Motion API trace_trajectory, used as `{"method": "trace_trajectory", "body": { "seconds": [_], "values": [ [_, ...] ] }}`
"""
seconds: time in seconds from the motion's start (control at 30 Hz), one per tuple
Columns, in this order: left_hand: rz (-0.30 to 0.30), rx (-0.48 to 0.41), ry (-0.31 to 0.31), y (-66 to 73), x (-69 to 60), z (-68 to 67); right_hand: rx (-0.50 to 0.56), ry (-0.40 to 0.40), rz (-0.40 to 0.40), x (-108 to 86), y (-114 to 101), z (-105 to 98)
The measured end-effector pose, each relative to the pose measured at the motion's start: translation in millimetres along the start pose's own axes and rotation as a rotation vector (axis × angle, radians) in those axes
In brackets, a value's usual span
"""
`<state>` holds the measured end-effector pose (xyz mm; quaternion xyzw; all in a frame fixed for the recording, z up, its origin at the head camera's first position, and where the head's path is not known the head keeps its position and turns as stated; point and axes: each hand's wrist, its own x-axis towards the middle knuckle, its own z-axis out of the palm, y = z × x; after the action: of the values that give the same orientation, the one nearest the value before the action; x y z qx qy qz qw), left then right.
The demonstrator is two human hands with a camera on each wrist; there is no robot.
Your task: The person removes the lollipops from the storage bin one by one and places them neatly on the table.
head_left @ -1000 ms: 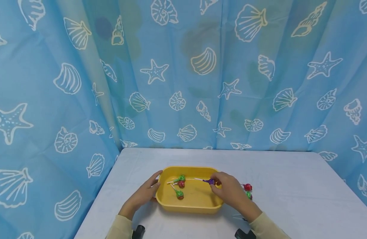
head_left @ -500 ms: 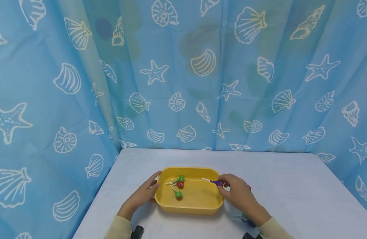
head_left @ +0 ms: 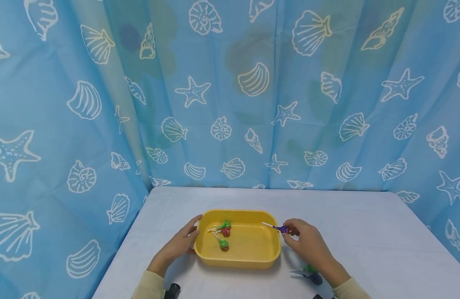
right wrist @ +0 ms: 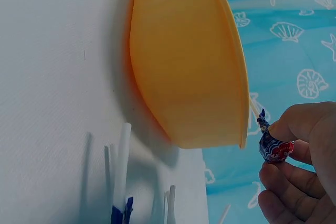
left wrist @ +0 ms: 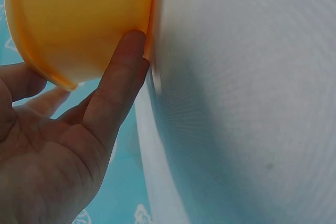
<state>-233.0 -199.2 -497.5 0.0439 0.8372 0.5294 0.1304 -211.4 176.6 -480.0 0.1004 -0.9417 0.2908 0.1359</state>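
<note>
A yellow plastic tub (head_left: 248,264) stands on the white-covered table. My left hand (head_left: 180,240) rests with extended fingers against its left end; the left wrist view shows fingertips (left wrist: 128,43) on the outer wall. My right hand (head_left: 306,238) pinches a purple-wrapped lollipop (head_left: 284,229) by its round head, just beyond the tub's right rim. Its white stick points left over that rim. In the right wrist view, thumb and fingers close on the lollipop's wrapper (right wrist: 275,148). Inside the tub, at the left, lie green lollipops (head_left: 224,244) and a red one (head_left: 226,232).
Near my right forearm more lollipops lie on the table, a green one (head_left: 310,268) and a dark purple one (head_left: 315,278). White sticks (right wrist: 122,156) rise at the bottom of the right wrist view. A blue seashell curtain (head_left: 230,104) hangs behind and at the sides.
My right hand has moved right with the purple lollipop, from above the tub's right part to outside its rim. My left hand stays against the tub.
</note>
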Motion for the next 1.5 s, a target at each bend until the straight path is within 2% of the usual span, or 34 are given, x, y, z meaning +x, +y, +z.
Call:
{"method": "trace_trajectory", "body": {
  "seconds": [0.3, 0.53, 0.77, 1.27, 1.5],
  "values": [
    [-0.005, 0.004, 0.003, 0.0, 0.4, 1.5, 0.027, 0.033, 0.012, -5.8, 9.9, -5.3],
    [-0.012, 0.005, -0.004, -0.3, 1.2, 1.5, 0.012, 0.040, 0.067, -10.1, 17.0, -8.5],
    [-0.020, 0.011, -0.009, -1.1, 3.5, -0.5, 0.025, 0.059, 0.077, -16.7, 25.1, -13.9],
    [-0.013, 0.008, -0.005, -1.6, 1.7, -0.4, 0.044, 0.084, 0.124, -30.3, 58.2, -27.3],
    [-0.010, 0.008, 0.005, -1.3, 0.5, 0.3, 0.014, 0.101, 0.138, -36.4, 78.5, -28.9]
  ]
}}
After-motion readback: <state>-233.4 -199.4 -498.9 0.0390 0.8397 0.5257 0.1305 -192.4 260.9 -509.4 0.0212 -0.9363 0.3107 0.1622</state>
